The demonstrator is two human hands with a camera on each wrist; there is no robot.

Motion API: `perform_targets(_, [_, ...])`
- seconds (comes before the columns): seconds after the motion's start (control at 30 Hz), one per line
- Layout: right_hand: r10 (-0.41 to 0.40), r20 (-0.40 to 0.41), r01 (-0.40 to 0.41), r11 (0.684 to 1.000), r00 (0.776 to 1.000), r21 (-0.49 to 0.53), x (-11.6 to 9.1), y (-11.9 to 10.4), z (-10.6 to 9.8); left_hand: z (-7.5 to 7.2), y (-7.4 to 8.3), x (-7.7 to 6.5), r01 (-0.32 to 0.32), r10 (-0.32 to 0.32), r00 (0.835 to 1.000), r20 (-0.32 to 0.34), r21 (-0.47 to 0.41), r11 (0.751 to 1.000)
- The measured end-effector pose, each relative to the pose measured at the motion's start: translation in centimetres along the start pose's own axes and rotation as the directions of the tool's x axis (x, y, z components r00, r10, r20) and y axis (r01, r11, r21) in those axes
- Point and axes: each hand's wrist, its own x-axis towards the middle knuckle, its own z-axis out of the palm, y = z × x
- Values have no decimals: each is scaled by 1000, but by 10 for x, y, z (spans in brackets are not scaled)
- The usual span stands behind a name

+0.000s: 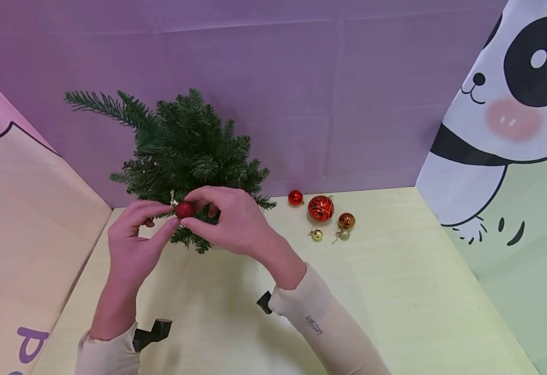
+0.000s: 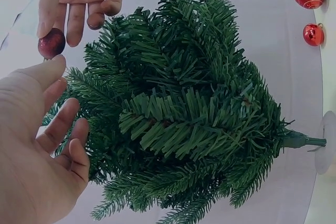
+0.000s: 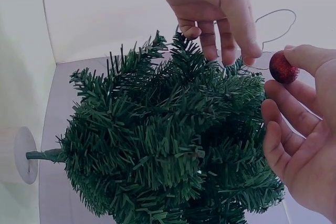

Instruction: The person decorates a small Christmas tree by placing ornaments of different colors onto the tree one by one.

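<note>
Both hands meet in front of a small green artificial Christmas tree [image 1: 193, 140]. Between the thumb and fingers of my right hand [image 1: 233, 219] is a glittery red bauble [image 1: 185, 210], pinched by its round body. My left hand [image 1: 135, 245] has its thumb and index finger at the bauble's cap end, where they pinch the thin hanging string [image 3: 281, 11]. A loop of that string stands up beside the left fingertips in the right wrist view. The bauble overlaps the tree's lower front branches in the head view.
Right of the tree, near the purple back wall, lie a small shiny red bauble [image 1: 295, 197], a larger patterned red bauble [image 1: 321, 208], an orange-brown bauble [image 1: 346, 220] and small gold baubles [image 1: 317, 235]. The tree's round base [image 3: 23, 156] stands on the pale table [image 1: 395, 291].
</note>
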Motion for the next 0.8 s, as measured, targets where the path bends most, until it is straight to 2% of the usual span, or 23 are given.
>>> perform_targets(0.1, [-6, -9, 6, 1000, 1000, 5, -1, 0, 1, 1, 2, 1, -3, 3, 1000, -9, -2, 1000])
perform_targets(0.3, [-13, -9, 13, 1000, 1000, 20, -4, -1, 3, 0, -18, -4, 7, -8, 999, -40, -27, 1000])
perform_targets(0.4, [-12, -12, 13, 999, 1000, 30, -5, -2, 4, 0, -22, -4, 8, -10, 999, -45, -31, 999])
perform_targets(0.57, [-6, -4, 7, 999, 1000, 44, -6, 0, 3, 1, -18, -1, 11, -11, 999, -33, 5, 1000])
perform_targets(0.8, [-29, -22, 30, 998, 999, 48, -7, 3, 3, 2, -4, 2, 8, -7, 1000, -22, 41, 999])
